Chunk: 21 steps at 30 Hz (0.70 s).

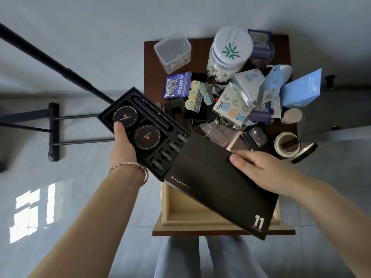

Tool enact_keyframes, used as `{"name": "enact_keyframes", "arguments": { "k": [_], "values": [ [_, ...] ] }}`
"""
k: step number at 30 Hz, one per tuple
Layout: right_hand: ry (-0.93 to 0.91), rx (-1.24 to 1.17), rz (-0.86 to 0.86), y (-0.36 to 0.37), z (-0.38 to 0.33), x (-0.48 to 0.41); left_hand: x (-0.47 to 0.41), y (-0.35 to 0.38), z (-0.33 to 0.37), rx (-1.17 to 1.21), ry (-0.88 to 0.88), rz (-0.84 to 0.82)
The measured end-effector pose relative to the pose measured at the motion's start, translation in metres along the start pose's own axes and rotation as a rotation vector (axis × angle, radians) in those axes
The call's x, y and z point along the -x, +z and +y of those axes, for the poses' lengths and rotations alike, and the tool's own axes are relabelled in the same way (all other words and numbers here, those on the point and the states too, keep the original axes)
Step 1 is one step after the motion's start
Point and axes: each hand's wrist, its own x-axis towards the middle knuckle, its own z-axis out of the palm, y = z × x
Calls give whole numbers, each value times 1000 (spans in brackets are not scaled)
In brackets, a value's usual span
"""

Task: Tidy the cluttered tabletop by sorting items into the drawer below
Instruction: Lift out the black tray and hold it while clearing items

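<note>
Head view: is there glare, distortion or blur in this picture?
Head view: a bright window reflection glares on the floor, lower left; the wide-angle lens stretches the forearms toward the lower corners; the left hand holding the black tray and the right hand holding the black lid look sharp; light is soft and even.

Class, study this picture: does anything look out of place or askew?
The left hand holds a black tray, the right hand its separated lid, tilted over the open drawer. A blue box leans past the table's right edge.
</note>
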Motion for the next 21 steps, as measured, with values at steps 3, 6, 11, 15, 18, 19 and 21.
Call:
{"name": "enact_keyframes", "arguments": {
  "k": [3, 6, 11, 15, 18, 19, 21],
  "values": [
    [11, -3, 22, 4, 1, 1, 2, 4, -3, -18, 4, 41],
    [5, -41, 50, 13, 0, 1, 8, 9, -9, 56, -28, 70],
    [-22, 3, 167, 18, 7, 1, 16, 13, -19, 129, -68, -33],
    [-1, 24, 111, 20, 14, 1, 11, 7, -25, 61, -54, -76],
    [-10, 58, 79, 18, 16, -2, 9, 3, -33, -59, -41, -106],
    [-16, 66, 97, 18, 15, -3, 11, 4, -36, -78, -31, -95],
    [-41, 70, 174, 21, 10, -4, 19, 6, -44, -84, -4, -111]
  ]
}}
